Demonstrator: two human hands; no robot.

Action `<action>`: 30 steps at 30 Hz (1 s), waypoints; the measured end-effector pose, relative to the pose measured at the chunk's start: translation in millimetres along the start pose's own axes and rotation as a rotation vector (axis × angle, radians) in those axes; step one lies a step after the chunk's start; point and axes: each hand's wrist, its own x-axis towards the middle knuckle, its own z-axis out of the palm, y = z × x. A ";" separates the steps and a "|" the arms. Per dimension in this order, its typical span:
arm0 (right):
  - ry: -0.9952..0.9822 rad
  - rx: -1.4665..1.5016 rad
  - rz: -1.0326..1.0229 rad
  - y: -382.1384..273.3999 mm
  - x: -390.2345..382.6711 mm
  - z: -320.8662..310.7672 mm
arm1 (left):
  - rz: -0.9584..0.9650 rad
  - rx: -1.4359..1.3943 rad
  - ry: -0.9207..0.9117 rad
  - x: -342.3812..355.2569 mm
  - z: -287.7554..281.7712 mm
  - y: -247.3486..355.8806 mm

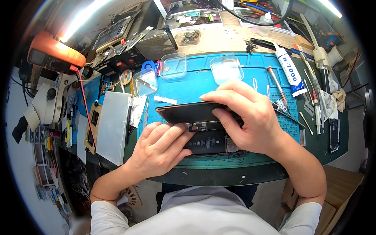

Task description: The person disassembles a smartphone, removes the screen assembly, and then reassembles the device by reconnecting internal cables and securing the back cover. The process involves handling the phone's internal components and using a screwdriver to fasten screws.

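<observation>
An opened smartphone point(207, 141) lies near the mat's front edge, its black battery and circuit board showing. Above it, the dark screen panel point(188, 112) is tilted up along the far side. My right hand point(250, 117) pinches the panel's right part, thumb on the near face and fingers over the top edge. My left hand point(162, 147) is closed at the phone's left end. Its fingertips touch the inside near the board and the panel's lower edge, and its thumb lies by the battery. What exactly those fingertips press on is hidden.
On the blue mat point(188, 84) stand several clear plastic boxes point(226, 68). A glue tube point(290, 70), a screwdriver point(277, 84) and tweezers point(289, 114) lie to the right. An orange multimeter point(55, 55) and a translucent panel point(113, 127) are at left.
</observation>
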 end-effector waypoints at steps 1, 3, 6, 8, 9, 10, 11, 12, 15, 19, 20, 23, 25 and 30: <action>-0.001 0.000 0.002 0.0 -0.3 -0.2 | -0.001 0.004 -0.004 0.1 -0.1 0.5; 0.015 -0.008 -0.012 0.3 0.3 0.8 | -0.001 0.015 -0.002 -0.2 0.3 0.7; 0.025 -0.011 -0.029 1.2 1.2 2.6 | 0.002 0.020 0.000 -1.0 -0.3 0.0; 0.026 -0.009 -0.030 1.0 1.7 4.1 | 0.005 0.024 0.001 -2.0 -0.9 -0.8; 0.026 -0.007 -0.026 0.5 2.0 4.9 | 0.007 0.028 0.002 -2.8 -0.8 -1.4; 0.027 -0.005 -0.022 -0.1 2.4 6.2 | 0.011 0.033 0.002 -3.9 -1.5 -2.1; 0.027 -0.006 -0.023 -0.2 2.1 4.5 | 0.013 0.047 0.003 -2.1 -1.2 -1.0; 0.028 -0.008 -0.023 -0.7 2.7 4.4 | 0.016 0.062 0.004 -1.0 -2.7 0.0; 0.020 -0.010 -0.003 -0.4 0.9 3.0 | 0.039 0.093 -0.038 6.6 -10.2 3.9; 0.048 0.002 -0.018 2.4 -3.2 1.0 | -0.029 0.041 -0.040 8.0 -5.1 14.2; 0.064 -0.021 -0.044 0.2 -2.8 -0.2 | -0.023 0.078 -0.030 0.8 -0.6 13.1; 0.081 -0.015 -0.043 -5.1 -1.9 -0.4 | -0.043 0.051 -0.053 -6.5 3.6 9.1; 0.096 -0.014 -0.045 -4.5 -3.4 1.6 | -0.052 0.043 -0.093 -9.2 4.4 8.0; 0.119 -0.019 -0.054 -2.6 -7.9 1.9 | -0.037 0.077 -0.124 -9.5 5.2 11.4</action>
